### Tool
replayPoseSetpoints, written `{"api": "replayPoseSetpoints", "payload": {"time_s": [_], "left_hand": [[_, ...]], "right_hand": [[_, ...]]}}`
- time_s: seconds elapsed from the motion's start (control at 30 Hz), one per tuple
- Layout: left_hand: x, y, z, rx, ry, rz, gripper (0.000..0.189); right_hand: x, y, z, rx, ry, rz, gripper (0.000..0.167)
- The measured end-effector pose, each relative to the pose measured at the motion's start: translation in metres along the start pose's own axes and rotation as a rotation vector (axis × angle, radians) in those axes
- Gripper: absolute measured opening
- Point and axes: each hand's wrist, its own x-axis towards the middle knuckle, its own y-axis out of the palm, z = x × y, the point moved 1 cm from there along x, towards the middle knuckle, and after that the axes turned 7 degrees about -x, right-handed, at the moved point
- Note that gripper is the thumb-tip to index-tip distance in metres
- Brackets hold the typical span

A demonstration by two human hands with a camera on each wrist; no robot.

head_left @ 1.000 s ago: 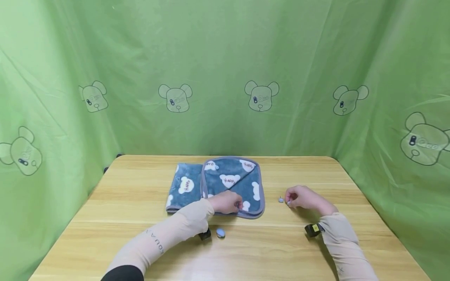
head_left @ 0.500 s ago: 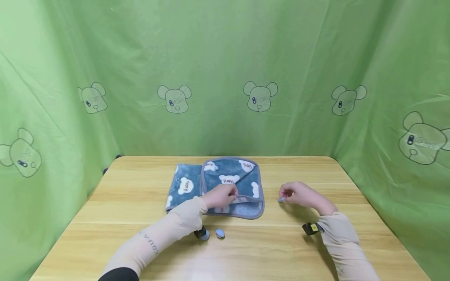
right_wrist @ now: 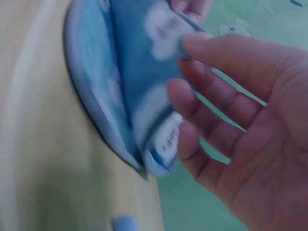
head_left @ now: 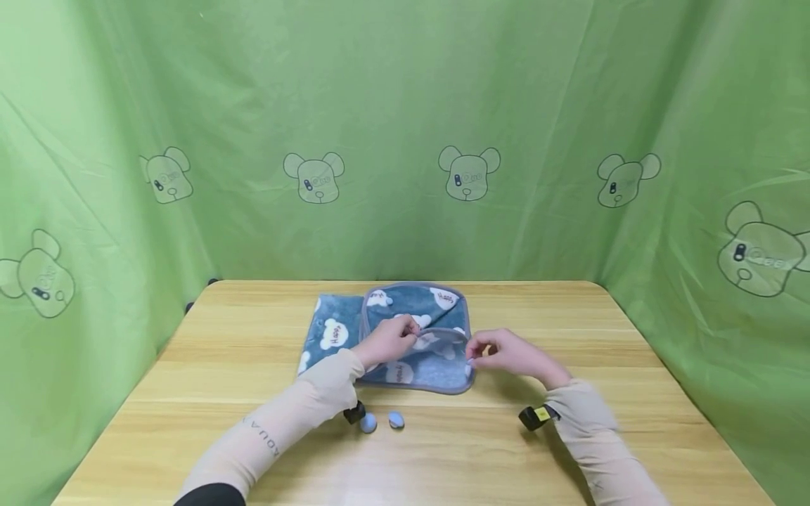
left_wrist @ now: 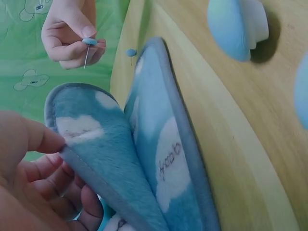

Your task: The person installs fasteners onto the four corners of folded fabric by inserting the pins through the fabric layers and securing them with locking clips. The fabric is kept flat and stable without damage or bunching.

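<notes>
A folded blue fleece blanket with white bear patches and grey binding lies on the table. My left hand pinches the binding of its upper layer, lifting that flap off the layer below. My right hand, at the blanket's right edge, pinches a pin with a round blue head between thumb and fingers. In the left wrist view its bare needle points down. Another blue-headed pin lies on the table past the blanket's corner. Two blue mushroom-shaped caps, one with a white stem, sit near my left wrist.
The wooden table carries everything. Nearer its front edge lie the two blue caps, the right one beside the other. Green curtains with bear drawings hang at the back and both sides.
My left hand has lifted the blanket's upper layer and folded it back, up and to the left. My right hand has picked up a pin from the table and moved left to the blanket.
</notes>
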Motion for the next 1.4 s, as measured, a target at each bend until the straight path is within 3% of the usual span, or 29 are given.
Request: {"api": "replayPoseSetpoints", "payload": {"time_s": [0.13,0.3,0.57,0.87,1.13,1.4], "left_hand": [[-0.001,-0.004,0.002,-0.054,-0.010,-0.042,0.010],[-0.001,-0.008,0.004,-0.048,0.008,-0.072,0.009],[-0.001,-0.010,0.007,-0.029,0.042,-0.038,0.018],[-0.002,-0.006,0.010,-0.055,0.055,0.024,0.027],[-0.006,-0.003,0.008,-0.051,0.080,0.029,0.026],[-0.008,0.000,0.007,-0.061,0.091,0.025,0.026]], "right_hand": [[0.012,0.012,0.007,0.003,-0.007,-0.035,0.010],[0.026,0.023,0.014,-0.039,-0.026,-0.101,0.011],[0.039,0.031,0.015,-0.106,-0.042,-0.212,0.010],[0.047,0.034,0.009,-0.087,-0.023,-0.231,0.009],[0.053,0.040,0.008,-0.065,-0.022,-0.285,0.010],[0.059,0.048,0.009,-0.101,-0.022,-0.414,0.010]]}}
